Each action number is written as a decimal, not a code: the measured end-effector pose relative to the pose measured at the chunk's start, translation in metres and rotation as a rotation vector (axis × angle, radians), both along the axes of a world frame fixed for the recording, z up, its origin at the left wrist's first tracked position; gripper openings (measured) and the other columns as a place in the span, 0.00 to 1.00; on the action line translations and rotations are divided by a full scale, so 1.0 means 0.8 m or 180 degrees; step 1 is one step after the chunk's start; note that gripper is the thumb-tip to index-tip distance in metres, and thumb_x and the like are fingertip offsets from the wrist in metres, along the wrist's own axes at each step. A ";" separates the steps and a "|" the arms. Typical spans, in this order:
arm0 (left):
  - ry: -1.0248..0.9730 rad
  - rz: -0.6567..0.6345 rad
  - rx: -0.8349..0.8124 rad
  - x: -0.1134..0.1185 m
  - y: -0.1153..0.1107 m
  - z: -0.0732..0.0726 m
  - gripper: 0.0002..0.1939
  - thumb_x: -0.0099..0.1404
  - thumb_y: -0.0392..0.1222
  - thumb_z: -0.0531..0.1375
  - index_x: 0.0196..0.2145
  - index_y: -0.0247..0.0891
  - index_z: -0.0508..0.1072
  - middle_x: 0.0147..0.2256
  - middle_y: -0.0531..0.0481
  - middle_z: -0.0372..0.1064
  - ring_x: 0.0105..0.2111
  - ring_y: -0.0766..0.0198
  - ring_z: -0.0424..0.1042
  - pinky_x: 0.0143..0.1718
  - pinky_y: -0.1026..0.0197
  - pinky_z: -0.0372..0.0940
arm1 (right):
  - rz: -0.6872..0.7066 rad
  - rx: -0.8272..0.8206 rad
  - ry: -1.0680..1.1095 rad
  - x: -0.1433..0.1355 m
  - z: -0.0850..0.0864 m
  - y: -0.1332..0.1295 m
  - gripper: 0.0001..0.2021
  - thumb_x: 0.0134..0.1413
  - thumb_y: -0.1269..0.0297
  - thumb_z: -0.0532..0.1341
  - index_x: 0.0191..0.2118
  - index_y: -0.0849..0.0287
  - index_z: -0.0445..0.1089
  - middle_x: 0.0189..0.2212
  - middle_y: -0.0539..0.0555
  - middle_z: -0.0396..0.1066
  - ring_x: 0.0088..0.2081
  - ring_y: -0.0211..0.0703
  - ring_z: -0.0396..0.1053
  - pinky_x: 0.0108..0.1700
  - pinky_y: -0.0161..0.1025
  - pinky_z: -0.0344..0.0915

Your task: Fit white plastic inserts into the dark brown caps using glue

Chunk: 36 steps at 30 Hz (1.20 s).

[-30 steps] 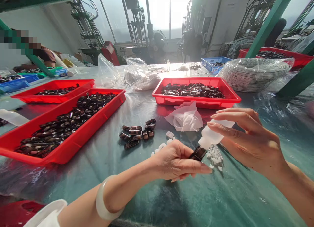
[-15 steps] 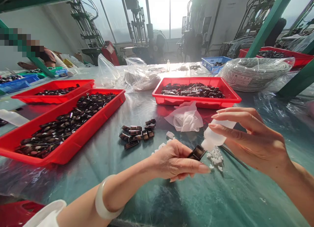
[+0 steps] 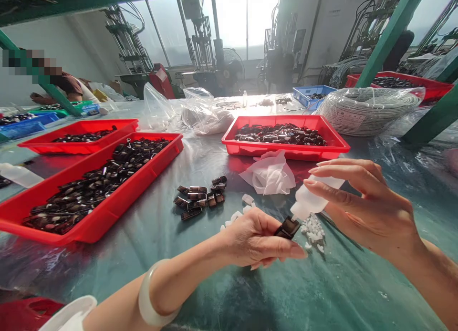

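Note:
Between the thumb and fingers of my left hand (image 3: 259, 238) is a small dark, glossy plastic part (image 3: 288, 227). My right hand (image 3: 372, 209) is closed around a translucent white squeeze bottle (image 3: 310, 200), tipped so its nozzle points down to the left. The nozzle is at the part's upper edge; whether they touch I cannot tell. Below the bottle lies a pile of small white pieces (image 3: 314, 232). More white blocks (image 3: 246, 199) lie behind my left hand, partly hidden by it. A cluster of similar dark parts (image 3: 200, 196) rests on the table to the left.
Red trays of dark parts stand at left (image 3: 171, 142), far left (image 3: 32, 145) and back centre (image 3: 286, 155). A crumpled white cloth (image 3: 268, 174) lies before the centre tray. A thin dark tool (image 3: 341, 233) is by my right hand. A wrapped cable coil (image 3: 372, 111) sits back right.
The bottle's nozzle has come down slightly to the part's edge, and the part is tilted a little differently in my left hand. Both hands keep their hold.

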State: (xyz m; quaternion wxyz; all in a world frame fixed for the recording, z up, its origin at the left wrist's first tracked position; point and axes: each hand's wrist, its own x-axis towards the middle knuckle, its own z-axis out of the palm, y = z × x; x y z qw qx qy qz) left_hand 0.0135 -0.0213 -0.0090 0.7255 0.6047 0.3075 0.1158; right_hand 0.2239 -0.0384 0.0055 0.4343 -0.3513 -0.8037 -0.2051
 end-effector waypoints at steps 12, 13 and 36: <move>0.0089 -0.0093 0.0070 0.000 -0.001 0.002 0.16 0.53 0.46 0.62 0.17 0.34 0.64 0.11 0.60 0.54 0.09 0.76 0.52 0.10 0.70 0.47 | -0.0055 0.0061 -0.0154 0.001 -0.004 -0.003 0.24 0.45 0.81 0.61 0.46 0.48 0.67 0.41 0.53 0.70 0.42 0.49 0.67 0.41 0.50 0.62; 0.0092 -0.0086 0.0066 0.000 -0.001 0.001 0.16 0.53 0.46 0.62 0.17 0.34 0.64 0.11 0.60 0.54 0.09 0.76 0.52 0.10 0.70 0.47 | -0.0053 0.0073 -0.0158 0.001 -0.004 -0.003 0.24 0.44 0.82 0.61 0.46 0.48 0.67 0.41 0.54 0.70 0.42 0.49 0.67 0.42 0.50 0.61; -0.0762 0.0476 0.2190 0.000 -0.002 0.001 0.10 0.48 0.34 0.66 0.31 0.29 0.79 0.16 0.53 0.61 0.17 0.74 0.55 0.19 0.69 0.54 | -0.1222 -0.2748 0.2295 0.032 -0.037 0.044 0.13 0.40 0.62 0.62 0.35 0.60 0.67 0.26 0.55 0.75 0.26 0.45 0.73 0.25 0.36 0.66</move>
